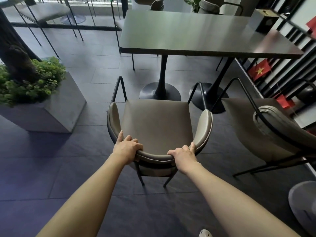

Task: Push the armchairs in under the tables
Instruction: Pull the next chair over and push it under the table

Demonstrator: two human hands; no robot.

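A taupe leather armchair with a black metal frame stands in front of me, its seat facing a long dark table. My left hand grips the left part of its curved backrest. On the right part of the same backrest my right hand is closed. The chair's front edge lies short of the table's near edge, above the round pedestal base. A second matching armchair stands to the right, turned at an angle and away from the table.
A concrete planter with green shrubs and a tree trunk stands at the left. A black slatted shelf with red flags runs along the right. More chairs sit at the table's far side. A pale round base lies at the lower right.
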